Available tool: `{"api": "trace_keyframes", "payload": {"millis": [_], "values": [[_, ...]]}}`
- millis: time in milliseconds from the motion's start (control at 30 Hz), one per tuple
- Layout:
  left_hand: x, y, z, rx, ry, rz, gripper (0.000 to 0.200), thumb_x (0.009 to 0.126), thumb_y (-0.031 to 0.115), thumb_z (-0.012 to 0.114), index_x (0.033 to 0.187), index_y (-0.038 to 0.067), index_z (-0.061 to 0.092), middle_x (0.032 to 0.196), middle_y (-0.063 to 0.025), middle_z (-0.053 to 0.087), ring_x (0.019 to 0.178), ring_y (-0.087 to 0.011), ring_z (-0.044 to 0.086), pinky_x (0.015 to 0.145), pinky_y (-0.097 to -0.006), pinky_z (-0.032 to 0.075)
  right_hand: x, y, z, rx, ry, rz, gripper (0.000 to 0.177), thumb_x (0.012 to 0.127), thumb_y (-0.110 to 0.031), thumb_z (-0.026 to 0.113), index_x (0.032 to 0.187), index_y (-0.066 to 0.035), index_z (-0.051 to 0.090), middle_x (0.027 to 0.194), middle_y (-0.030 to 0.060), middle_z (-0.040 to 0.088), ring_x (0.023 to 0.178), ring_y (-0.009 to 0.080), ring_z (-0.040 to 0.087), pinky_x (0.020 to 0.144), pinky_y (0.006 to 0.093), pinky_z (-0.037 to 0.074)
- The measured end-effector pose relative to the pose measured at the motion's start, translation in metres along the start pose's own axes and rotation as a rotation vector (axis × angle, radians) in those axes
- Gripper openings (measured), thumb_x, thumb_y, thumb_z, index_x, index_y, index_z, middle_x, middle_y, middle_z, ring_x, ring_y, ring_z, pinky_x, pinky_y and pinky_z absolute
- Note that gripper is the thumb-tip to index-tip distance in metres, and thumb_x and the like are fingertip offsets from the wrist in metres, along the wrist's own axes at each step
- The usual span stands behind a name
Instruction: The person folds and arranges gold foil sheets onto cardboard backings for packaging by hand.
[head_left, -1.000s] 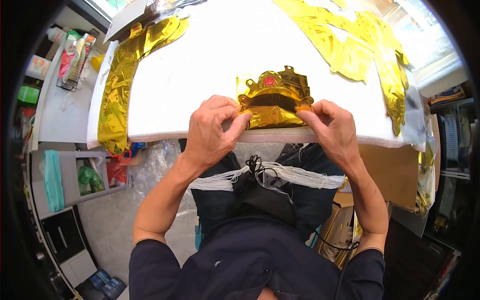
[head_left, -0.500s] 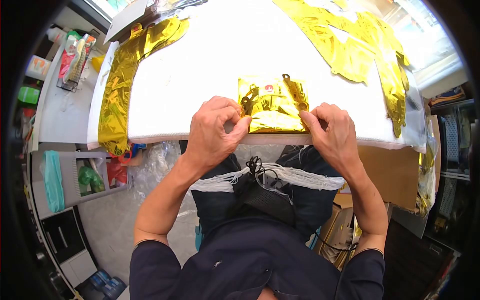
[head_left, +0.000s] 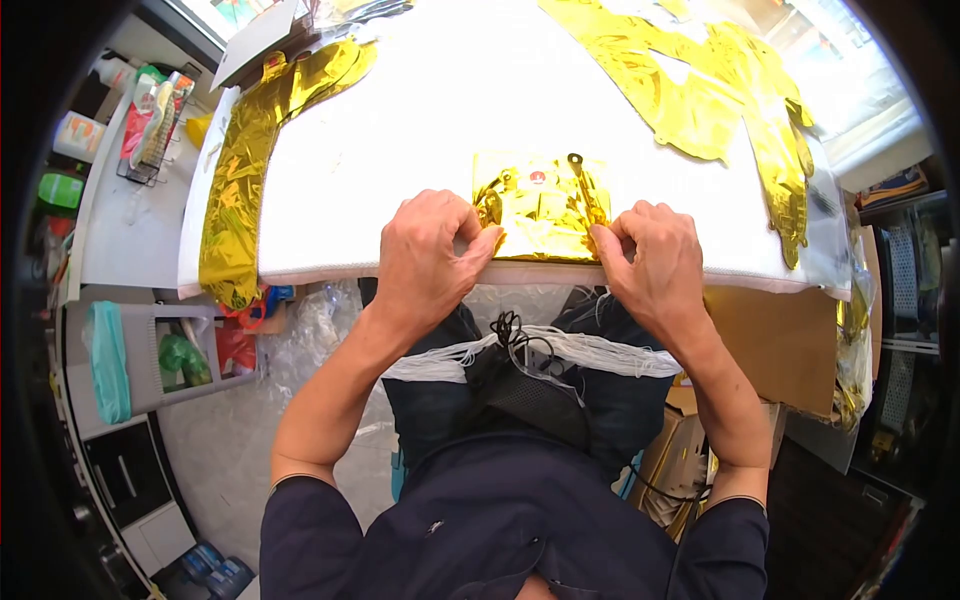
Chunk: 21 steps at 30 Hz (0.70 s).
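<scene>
A shiny gold foil piece (head_left: 545,215), folded into a rough rectangle with a small red mark, lies at the near edge of the white-covered table (head_left: 400,150). My left hand (head_left: 428,245) pinches its left lower edge between thumb and fingers. On the opposite side, my right hand (head_left: 655,250) is closed on the right lower edge in the same kind of pinch. The fingertips are partly hidden against the foil.
Long gold foil (head_left: 235,200) hangs over the table's left edge, and more gold foil (head_left: 700,100) lies at the right. White strings (head_left: 610,352) rest across the lap. A cardboard box (head_left: 775,345) stands below right; a grey shelf (head_left: 130,220) is at left.
My right hand has moved slightly left with the foil's right edge, and the foil looks a little narrower. My left hand has hardly moved and keeps its pinch.
</scene>
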<state>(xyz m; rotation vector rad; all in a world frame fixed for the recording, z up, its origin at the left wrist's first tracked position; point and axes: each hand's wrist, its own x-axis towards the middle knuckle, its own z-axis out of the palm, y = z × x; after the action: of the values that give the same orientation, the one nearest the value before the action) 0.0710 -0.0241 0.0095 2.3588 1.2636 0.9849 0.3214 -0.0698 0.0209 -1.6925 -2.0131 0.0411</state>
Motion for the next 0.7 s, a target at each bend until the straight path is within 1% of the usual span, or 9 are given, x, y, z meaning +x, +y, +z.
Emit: {"api": "trace_keyframes", "payload": {"millis": [200, 300, 367, 400, 467, 500, 533, 633, 700], "values": [[0.001, 0.003, 0.0, 0.065, -0.007, -0.014, 0.025, 0.08, 0.011, 0.082, 0.072, 0.005, 0.058, 0.073, -0.0091, 0.064, 0.074, -0.028, 0.064, 0.07, -0.0381, 0.05, -0.008, -0.002, 0.003, -0.019, 0.069, 0.007, 0.025, 0.086, -0.018, 0.077, 0.07, -0.007, 0.061, 0.074, 0.008, 0.057, 0.074, 0.0282, 0.056, 0.076, 0.042, 0.04], [0.002, 0.003, 0.0, 0.058, 0.012, 0.021, 0.025, 0.078, 0.015, 0.083, 0.078, 0.005, 0.06, 0.072, -0.009, 0.059, 0.071, -0.0299, 0.059, 0.067, -0.0444, 0.047, -0.009, -0.001, 0.005, -0.002, 0.088, -0.004, 0.025, 0.086, -0.018, 0.077, 0.07, -0.007, 0.06, 0.073, 0.0072, 0.057, 0.073, 0.0276, 0.055, 0.076, 0.042, 0.04], [0.003, 0.01, -0.004, 0.142, 0.051, -0.011, 0.034, 0.078, 0.017, 0.083, 0.102, 0.003, 0.064, 0.098, -0.0138, 0.067, 0.091, -0.0336, 0.065, 0.08, -0.0458, 0.052, -0.008, -0.001, 0.005, 0.0, 0.095, -0.011, 0.025, 0.086, -0.018, 0.077, 0.07, -0.007, 0.06, 0.072, 0.007, 0.056, 0.073, 0.0275, 0.055, 0.076, 0.042, 0.04], [0.004, 0.012, -0.002, 0.142, 0.048, -0.011, 0.034, 0.078, 0.017, 0.083, 0.102, 0.003, 0.064, 0.098, -0.0138, 0.067, 0.091, -0.0336, 0.065, 0.08, -0.0458, 0.052, -0.009, 0.0, 0.005, -0.001, 0.101, -0.021, 0.025, 0.086, -0.018, 0.077, 0.07, -0.007, 0.06, 0.072, 0.0068, 0.056, 0.073, 0.0274, 0.055, 0.076, 0.042, 0.04], [0.008, 0.017, 0.004, 0.167, 0.191, 0.281, 0.061, 0.078, 0.021, 0.083, 0.13, 0.001, 0.058, 0.131, -0.0191, 0.061, 0.123, -0.0402, 0.059, 0.103, -0.0475, 0.049, -0.009, 0.0, 0.005, -0.001, 0.104, -0.02, 0.025, 0.086, -0.018, 0.077, 0.07, -0.007, 0.06, 0.072, 0.0067, 0.056, 0.073, 0.0274, 0.055, 0.076, 0.0419, 0.04], [0.005, 0.024, 0.003, 0.16, 0.007, 0.349, 0.077, 0.082, 0.028, 0.079, 0.146, 0.002, 0.048, 0.155, -0.0197, 0.045, 0.147, -0.0422, 0.038, 0.121, -0.0503, 0.033, -0.009, 0.0, 0.006, -0.002, 0.107, -0.02, 0.025, 0.085, -0.018, 0.077, 0.07, -0.007, 0.061, 0.072, 0.0065, 0.056, 0.073, 0.0274, 0.055, 0.076, 0.0419, 0.041], [0.005, 0.029, 0.007, 0.159, 0.009, 0.347, 0.077, 0.082, 0.028, 0.079, 0.146, 0.002, 0.048, 0.155, -0.0197, 0.045, 0.147, -0.0422, 0.038, 0.121, -0.0503, 0.033, -0.009, 0.0, 0.006, -0.004, 0.105, -0.022, 0.025, 0.085, -0.018, 0.077, 0.07, -0.007, 0.061, 0.072, 0.0065, 0.056, 0.073, 0.0274, 0.055, 0.076, 0.0419, 0.041], [0.008, 0.029, 0.019, 0.29, -0.375, 0.47, 0.088, 0.088, 0.054, 0.065, 0.156, 0.005, 0.037, 0.167, -0.0176, 0.026, 0.156, -0.0375, 0.019, 0.128, -0.0518, 0.013, -0.008, 0.0, 0.005, -0.002, 0.097, -0.013, 0.024, 0.085, -0.018, 0.077, 0.071, -0.008, 0.061, 0.072, 0.0064, 0.056, 0.073, 0.0274, 0.055, 0.076, 0.0418, 0.041], [0.011, 0.026, 0.021, 0.307, -0.408, 0.458, 0.09, 0.088, 0.057, 0.064, 0.156, 0.005, 0.037, 0.167, -0.0177, 0.026, 0.156, -0.0373, 0.018, 0.128, -0.0521, 0.013, -0.007, 0.0, 0.005, -0.002, 0.101, -0.015, 0.023, 0.085, -0.018, 0.078, 0.071, -0.008, 0.062, 0.072, 0.0063, 0.056, 0.073, 0.0275, 0.055, 0.076, 0.0419, 0.041]]}}
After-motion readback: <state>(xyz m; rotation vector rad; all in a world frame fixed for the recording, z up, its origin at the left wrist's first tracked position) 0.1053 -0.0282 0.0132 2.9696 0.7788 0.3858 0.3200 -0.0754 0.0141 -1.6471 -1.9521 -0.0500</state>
